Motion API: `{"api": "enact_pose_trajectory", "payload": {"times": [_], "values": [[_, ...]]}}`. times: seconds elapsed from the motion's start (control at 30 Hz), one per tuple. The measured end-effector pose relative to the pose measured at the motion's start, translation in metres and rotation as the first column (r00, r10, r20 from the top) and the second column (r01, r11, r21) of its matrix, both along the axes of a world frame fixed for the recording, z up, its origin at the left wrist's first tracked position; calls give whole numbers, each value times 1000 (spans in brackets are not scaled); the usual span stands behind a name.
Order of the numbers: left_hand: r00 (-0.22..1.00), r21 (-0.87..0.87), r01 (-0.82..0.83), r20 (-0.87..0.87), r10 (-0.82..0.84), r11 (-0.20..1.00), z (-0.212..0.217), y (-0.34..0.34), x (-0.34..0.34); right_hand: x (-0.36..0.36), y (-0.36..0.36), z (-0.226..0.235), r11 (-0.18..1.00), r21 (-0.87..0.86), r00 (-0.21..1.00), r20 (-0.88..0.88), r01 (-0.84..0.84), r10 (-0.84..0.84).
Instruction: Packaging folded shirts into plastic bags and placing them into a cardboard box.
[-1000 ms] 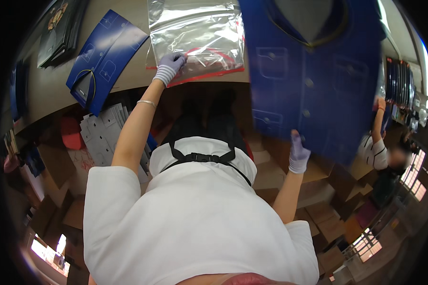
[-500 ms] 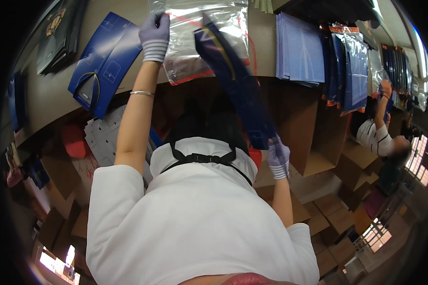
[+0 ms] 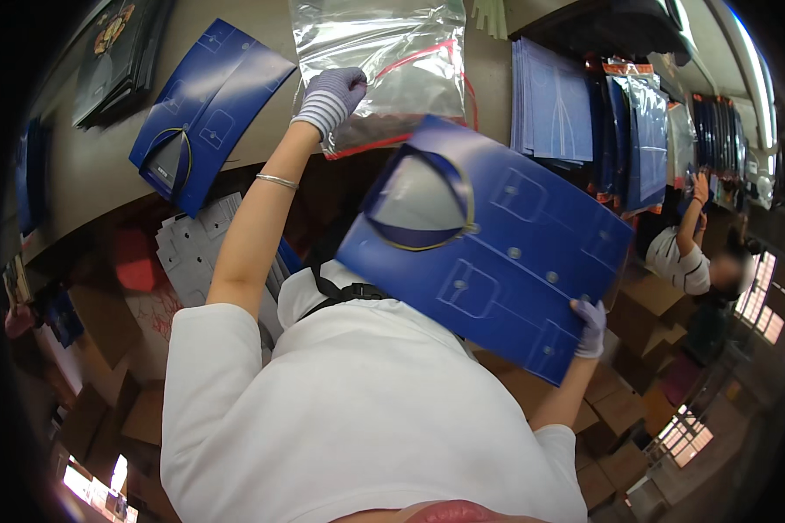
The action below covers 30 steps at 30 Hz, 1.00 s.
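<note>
My right hand [image 3: 590,328], in a pale purple glove with a striped cuff, grips the lower right edge of a blue cardboard folder [image 3: 532,235]. The folder is tilted in front of my body, showing printed pockets, buttons and a yellow-edged collar shape around a grey area. My left hand [image 3: 333,94], gloved alike, is closed over a clear plastic bag [image 3: 410,96] with red edges; its fingers seem to pinch the bag's red-lined edge. A similar blue folder [image 3: 209,109] lies on the table to the left of the bag.
On the table [image 3: 262,161], a stack of light-blue sheets [image 3: 549,100] stands right of the bag, with several bagged blue folders [image 3: 641,131] beyond. Dark packages [image 3: 113,65] lie at far left. Cardboard boxes [image 3: 619,410] fill the floor behind. Another person [image 3: 685,257] works at far right.
My right hand has moved right and up, swinging the blue folder from edge-on to its printed face. My left hand has moved right and down over the plastic bag.
</note>
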<state>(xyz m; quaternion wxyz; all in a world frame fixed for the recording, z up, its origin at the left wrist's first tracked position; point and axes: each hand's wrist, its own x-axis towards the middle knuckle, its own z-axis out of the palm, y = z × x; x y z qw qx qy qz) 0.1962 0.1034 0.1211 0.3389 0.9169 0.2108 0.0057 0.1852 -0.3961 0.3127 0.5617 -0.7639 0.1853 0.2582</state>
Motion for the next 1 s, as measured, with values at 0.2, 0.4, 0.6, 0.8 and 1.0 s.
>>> {"api": "enact_pose_trajectory", "payload": {"times": [0.2, 0.4, 0.6, 0.8, 1.0], "values": [[946, 214, 176, -308, -105, 961, 39, -22, 9, 6, 10, -64, 977, 178, 981, -138, -114, 139], [882, 137, 293, -420, -213, 946, 3, -15, 23, 6, 53, -79, 962, 272, 988, -152, 7, 36], [987, 428, -48, 157, -22, 903, 35, -17, 20, -3, 29, -113, 947, 318, 983, -181, 45, 14], [972, 529, 148, 78, -222, 836, 40, -46, 5, -2, 38, -110, 912, 410, 978, -190, 0, 86], [997, 491, 47, 37, -74, 870, 23, -51, -20, -18, 49, -128, 875, 472, 993, -92, 108, -74]]}}
